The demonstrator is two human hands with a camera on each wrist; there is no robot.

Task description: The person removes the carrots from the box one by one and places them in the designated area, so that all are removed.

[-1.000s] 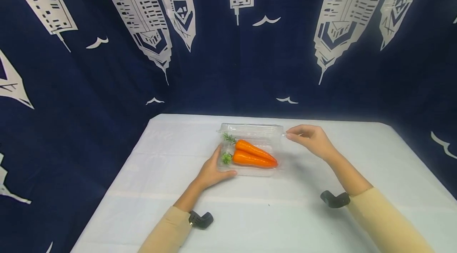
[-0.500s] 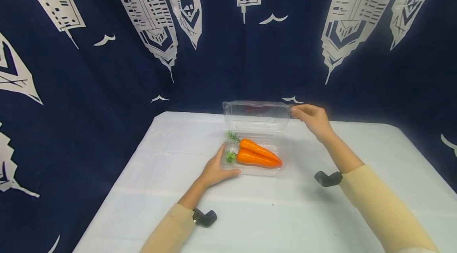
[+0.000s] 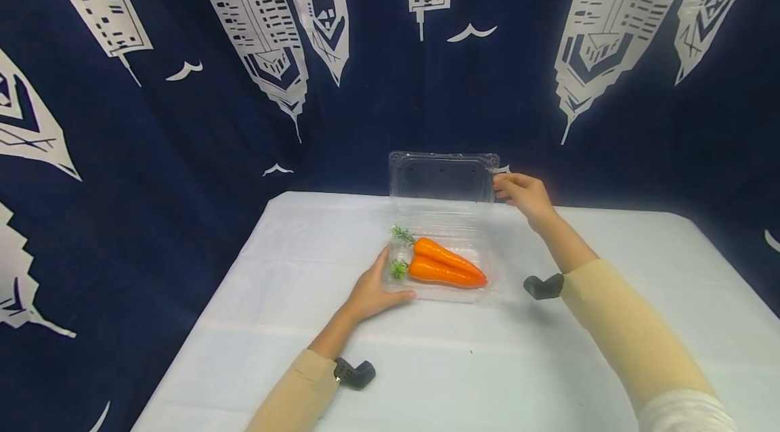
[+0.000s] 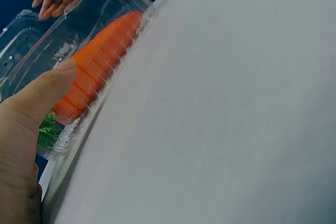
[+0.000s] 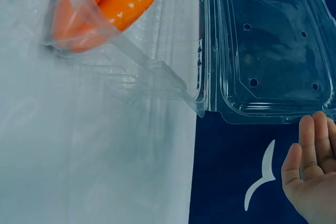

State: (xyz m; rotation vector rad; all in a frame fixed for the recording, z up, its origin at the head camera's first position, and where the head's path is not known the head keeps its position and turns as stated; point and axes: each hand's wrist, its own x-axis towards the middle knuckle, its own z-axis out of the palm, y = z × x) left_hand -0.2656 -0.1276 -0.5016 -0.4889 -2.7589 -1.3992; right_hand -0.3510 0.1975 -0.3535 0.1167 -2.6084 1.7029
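Note:
A clear plastic clamshell container [image 3: 447, 295] lies on the table with its lid [image 3: 443, 178] raised upright at the back. Inside its base are two orange carrots [image 3: 447, 264] with green tops, side by side, tips pointing right. My left hand [image 3: 368, 291] holds the container's left front corner; in the left wrist view the thumb [image 4: 44, 90] lies on the front wall and the other fingers are mostly hidden. At the lid's right edge is my right hand [image 3: 525, 199]. In the right wrist view its fingers [image 5: 310, 145] are extended, with fingertips touching the lid's edge [image 5: 273, 118].
The container stands on a white-covered table [image 3: 329, 229], toward its far edge. Behind the table hangs a dark blue curtain [image 3: 378, 114] with white buildings and birds. Small holes dot the lid's panel [image 5: 278, 51].
The lid has swung up and back from low over the base to upright. My right hand rose with it, and its pinch on the lid's edge has loosened. My left hand kept its hold.

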